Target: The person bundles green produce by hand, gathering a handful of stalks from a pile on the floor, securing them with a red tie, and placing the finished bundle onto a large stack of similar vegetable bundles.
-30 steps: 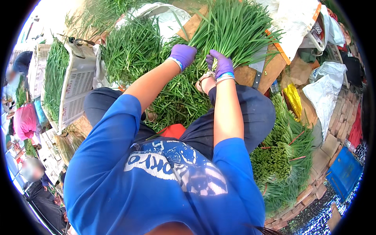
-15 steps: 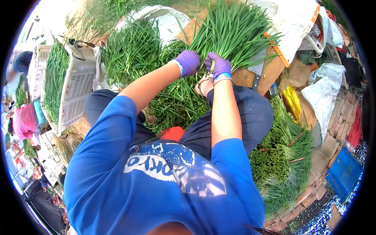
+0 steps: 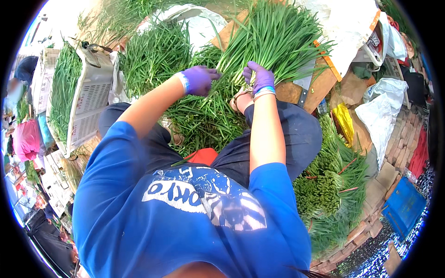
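We see the bunch of chives [image 3: 282, 41] fanning out from the right hand [image 3: 260, 77], its leaves spreading beyond that hand and off to its right. The right hand is curled closed around the lower ends of the stalks. Apart from it on the left, the left hand [image 3: 199, 80] is partly open, its fingers reaching toward the stalks; we cannot tell whether a leaf is caught at its fingertips. Purple gloves [image 3: 265, 79] cover both hands.

Just below the right hand we find a sandalled foot [image 3: 243, 100], and close by on its right a wooden board [image 3: 289, 92]. Below the left hand, toward us, loose chives [image 3: 204, 123] lie between the legs. A heap of greens [image 3: 155, 55] sits beyond the left hand, and farther left a white crate [image 3: 92, 99] holds more. Well to the right of the right hand and nearer us, we have tied bundles [image 3: 324, 190], then a yellow bag [image 3: 343, 123], a white plastic sheet [image 3: 382, 116] and, farthest out, a blue container [image 3: 404, 207].
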The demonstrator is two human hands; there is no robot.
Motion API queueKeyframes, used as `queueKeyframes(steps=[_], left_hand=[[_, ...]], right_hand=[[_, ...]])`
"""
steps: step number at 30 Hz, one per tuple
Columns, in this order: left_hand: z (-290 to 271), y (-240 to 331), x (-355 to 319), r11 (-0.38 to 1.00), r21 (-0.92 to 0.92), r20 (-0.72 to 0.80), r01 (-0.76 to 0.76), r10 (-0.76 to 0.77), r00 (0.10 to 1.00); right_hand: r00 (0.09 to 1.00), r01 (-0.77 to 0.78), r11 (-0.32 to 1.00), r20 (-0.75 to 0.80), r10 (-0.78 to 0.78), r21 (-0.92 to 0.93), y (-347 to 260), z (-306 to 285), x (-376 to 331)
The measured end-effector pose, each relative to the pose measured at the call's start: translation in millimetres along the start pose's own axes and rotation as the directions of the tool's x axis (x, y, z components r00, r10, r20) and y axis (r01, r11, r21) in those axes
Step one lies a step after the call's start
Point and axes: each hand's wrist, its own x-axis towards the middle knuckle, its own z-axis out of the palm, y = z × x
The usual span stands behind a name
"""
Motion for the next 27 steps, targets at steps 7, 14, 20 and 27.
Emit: queueKeyframes(steps=[7,14,20,27], left_hand=[[9.7,-5.4,-85.8,0.791,-0.603,-0.252,-0.098,-0.072,0.965],[15.1,61.6,-144.6,0.227,-0.893,-0.449,-0.388,-0.500,0.740],[13.5,113.4,-136.6,0.324,-0.895,-0.445,-0.306,-0.691,0.570],[13.6,158.9,-85.4,0.924,-0.374,-0.738,0.078,-0.348,0.579]], right_hand=[[1.000,0.007,1.000,-0.009,-0.007,0.004,0.9,-0.9,-0.8],[0.997,0.016,0.999,0.072,-0.018,0.031,5.7,-7.3,3.7],[0.959,-0.220,0.903,0.251,0.132,0.368,-13.4,26.6,-144.8],[0.936,-0.170,0.924,0.351,0.042,0.343,83.8,3.9,-200.0]])
